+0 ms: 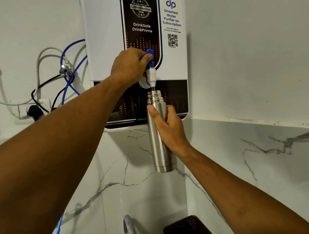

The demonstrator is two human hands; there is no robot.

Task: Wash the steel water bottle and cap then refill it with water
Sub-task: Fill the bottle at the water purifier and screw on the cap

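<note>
Here we hold the steel water bottle (161, 145) upright in the air, its open threaded mouth just beneath the white spout (151, 76) of the wall-mounted water purifier (105, 37); our right hand (170, 129) grips its upper body, thumb across the front, while our left hand (128, 66) pinches the blue tap lever (149, 53) above; the cap is not in view, and we cannot tell whether water runs. The mouth is narrow, so we judge that a small tilt or sideways drift would send water down the steel and the marble wall (264, 154); the steel hides the level, so a late release of the lever could overfill it; a wet bottle held in one hand could slip; splashes toward the wall socket (22, 111) at the left would be worse. The panel reads "Engineered for Commercial Use", "DrinkSafe DrinkPrime", "dp", "Smartest Water Purifier on Subscription" and "Scan QR code to connect to mobile app"; a web address below is cut off after "www.d".
</note>
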